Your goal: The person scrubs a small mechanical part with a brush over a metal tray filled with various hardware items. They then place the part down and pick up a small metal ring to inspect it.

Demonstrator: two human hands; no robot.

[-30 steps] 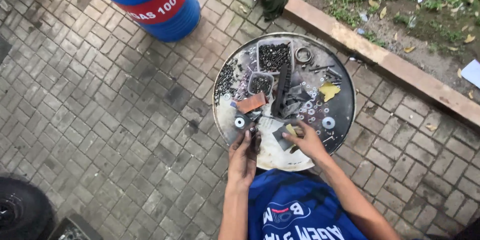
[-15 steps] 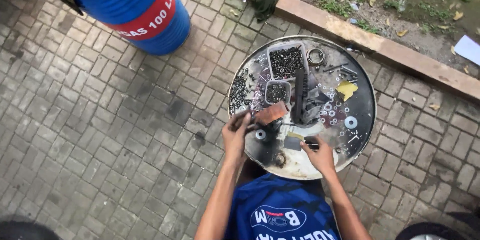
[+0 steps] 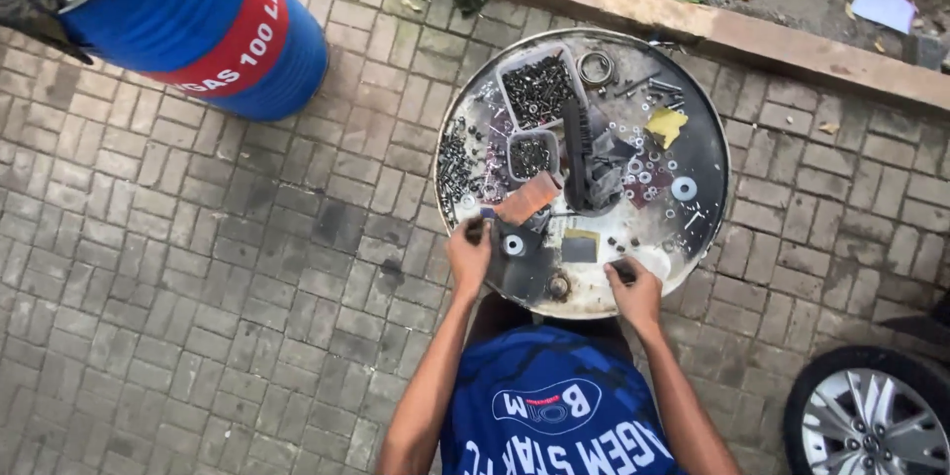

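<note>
A round metal tray point(image 3: 705, 153) sits on grey brick ground beside a blue drum point(image 3: 198, 25). The left hand point(image 3: 468, 257) pinches a small dark part point(image 3: 475, 229) at the tray's near left edge. The right hand point(image 3: 635, 295) grips a small dark piece point(image 3: 621, 267) at the near right edge

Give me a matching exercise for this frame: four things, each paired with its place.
Things:
1 drum
2 wheel
3 yellow scrap
4 left hand

Places:
A bottom right corner, on the paving
B near left rim of the round tray
C upper left, on the paving
D on the tray, upper right part

Pairs: 1-C, 2-A, 3-D, 4-B
</note>
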